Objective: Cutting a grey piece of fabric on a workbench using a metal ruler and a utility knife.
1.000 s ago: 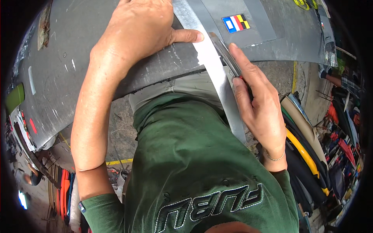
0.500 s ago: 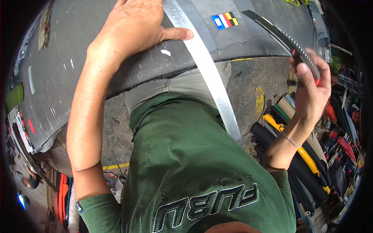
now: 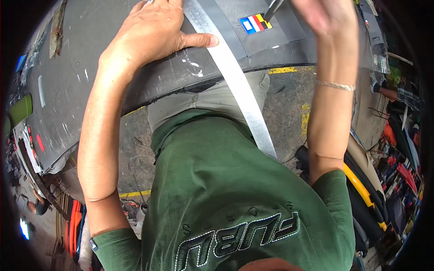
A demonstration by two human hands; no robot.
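My left hand (image 3: 156,34) lies spread on the dark worktable (image 3: 97,56), its thumb pressing on a long metal ruler (image 3: 230,67). The fingertips run out at the upper edge. The ruler crosses a grey fabric piece (image 3: 228,34) and juts over the table's near edge towards my shirt. A small patch of coloured blocks (image 3: 256,24) sits on the fabric. My right hand (image 3: 327,16) is blurred at the top edge, its fingers mostly cut off. From its left side the dark end of a utility knife (image 3: 273,9) reaches down beside the patch.
A wooden stick (image 3: 56,29) and a green roll (image 3: 20,110) lie on the table's left side. On the right, several material rolls (image 3: 361,180) and a heap of mixed scraps (image 3: 402,180) stand on the floor. Another person's leg (image 3: 388,93) shows at far right.
My right hand has swung up and left over the table with the utility knife, which now points down near the patch. My left hand and the ruler have shifted slightly left in view.
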